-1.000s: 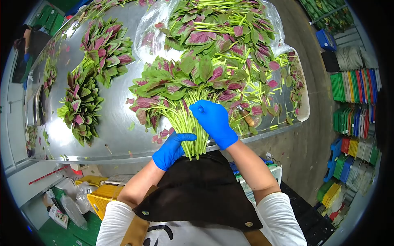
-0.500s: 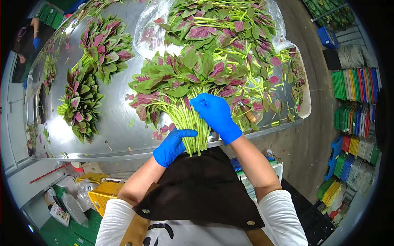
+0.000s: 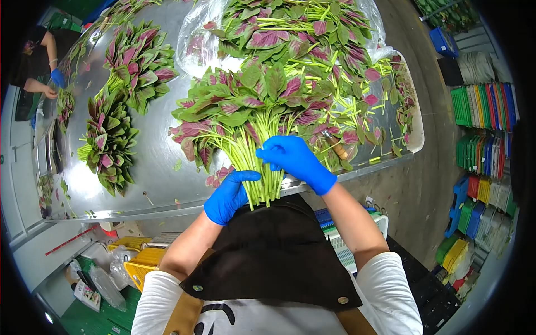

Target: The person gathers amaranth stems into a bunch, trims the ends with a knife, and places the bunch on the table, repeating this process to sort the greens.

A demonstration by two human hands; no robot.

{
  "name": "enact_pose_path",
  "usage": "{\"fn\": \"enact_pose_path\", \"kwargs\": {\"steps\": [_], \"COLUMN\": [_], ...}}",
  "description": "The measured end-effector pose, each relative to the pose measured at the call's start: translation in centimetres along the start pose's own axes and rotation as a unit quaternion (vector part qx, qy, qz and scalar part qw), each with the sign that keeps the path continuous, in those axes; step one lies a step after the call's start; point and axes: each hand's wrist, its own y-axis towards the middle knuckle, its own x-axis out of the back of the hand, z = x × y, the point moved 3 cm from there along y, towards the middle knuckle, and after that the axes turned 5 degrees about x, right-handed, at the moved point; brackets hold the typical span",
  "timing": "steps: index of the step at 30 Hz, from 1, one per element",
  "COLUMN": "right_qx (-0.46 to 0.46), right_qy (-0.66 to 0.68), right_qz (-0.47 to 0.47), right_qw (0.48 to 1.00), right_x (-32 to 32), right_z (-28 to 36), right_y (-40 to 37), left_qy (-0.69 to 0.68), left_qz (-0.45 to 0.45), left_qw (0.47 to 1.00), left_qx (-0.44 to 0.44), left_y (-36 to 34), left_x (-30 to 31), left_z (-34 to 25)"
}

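My left hand (image 3: 227,196), in a blue glove, is wrapped round the lower stems of a bunch of red-and-green amaranth (image 3: 245,146). The cut stem ends point toward my apron, and the leaves fan out over the table. My right hand (image 3: 294,160), gloved in blue too, lies over the front of the stems with its fingers curled in a pinch. What sits between those fingertips is hidden. To the right of that hand, a wooden-handled tool (image 3: 338,149) lies among trimmings, its far end covered.
On the metal table (image 3: 159,162), amaranth bunches (image 3: 114,139) lie at left. A large leafy heap (image 3: 301,33) rests on clear plastic (image 3: 195,47) at the back. Cut stems and leaves litter the right side. A co-worker (image 3: 42,58) stands far left. Coloured crates (image 3: 483,111) line the right.
My right hand has moved slightly down along the stems. The bunch and my left hand have shifted a little up and left. The co-worker at far left has reached in over the table.
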Motion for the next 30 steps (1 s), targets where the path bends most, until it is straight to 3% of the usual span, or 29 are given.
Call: {"fn": "enact_pose_path", "kwargs": {"steps": [3,6,7,9,11,13,14,15,16,17,18,20,22,23,26,27,30], "right_qx": [0.138,0.319,0.328,0.369,0.399,0.237,0.151,0.242,0.251,0.193,0.161,0.100,0.053,0.211,0.168,0.159,0.126], "right_qy": [-0.120,-0.161,-0.137,-0.242,-0.272,-0.128,-0.053,-0.012,0.119,0.296,0.463,0.355,0.110,-0.100,-0.219,-0.213,-0.189], "right_qz": [-0.056,-0.082,-0.074,-0.067,-0.045,-0.016,-0.001,-0.066,-0.114,-0.184,-0.269,-0.220,-0.128,-0.145,-0.106,-0.102,-0.095], "right_qw": [0.982,0.930,0.932,0.895,0.875,0.963,0.987,0.968,0.954,0.917,0.829,0.903,0.984,0.961,0.955,0.958,0.969], "right_x": [-0.4,-2.0,-2.7,-3.0,-3.3,-3.2,-3.1,-2.2,-0.2,1.3,2.7,3.5,1.1,-0.5,-2.8,-3.1,-3.6], "right_z": [0.8,-0.2,0.3,0.6,1.2,0.9,0.4,0.2,0.5,1.2,1.8,1.8,-0.5,-0.1,0.7,0.5,0.1], "right_y": [-2.9,-4.7,-5.1,-5.5,-5.7,-6.2,-6.4,-6.7,-6.1,-5.7,-5.5,-4.5,-3.6,-3.2,-4.2,-4.7,-5.5], "left_qy": [-0.135,-0.169,-0.097,0.127,0.233,0.220,0.111,-0.004,0.023,0.049,0.076,0.023,-0.021,-0.045,-0.043,-0.065,-0.037], "left_qz": [0.011,0.075,0.013,-0.093,-0.129,-0.100,-0.088,-0.092,-0.076,-0.062,-0.046,-0.008,0.028,0.027,-0.025,0.004,-0.028], "left_qw": [0.990,0.982,0.994,0.987,0.960,0.960,0.988,0.996,0.997,0.996,0.995,0.998,0.998,0.995,0.997,0.996,0.997], "left_qx": [0.028,0.036,0.043,-0.024,-0.086,-0.143,-0.064,0.014,0.025,0.035,0.047,0.056,0.057,0.082,0.057,0.058,0.055], "left_y": [0.8,1.4,1.0,0.7,0.3,-0.2,0.3,0.8,0.9,1.0,1.0,0.9,0.8,0.5,0.1,-0.2,-1.6], "left_x": [1.1,0.8,-0.9,-0.2,0.0,-0.7,-0.9,-1.4,-0.7,0.8,1.5,0.5,0.2,0.8,2.0,1.9,1.8], "left_z": [0.5,0.6,0.6,0.5,0.5,0.7,0.6,0.5,0.4,0.4,0.4,0.2,0.5,0.4,0.5,0.6,0.8]}}
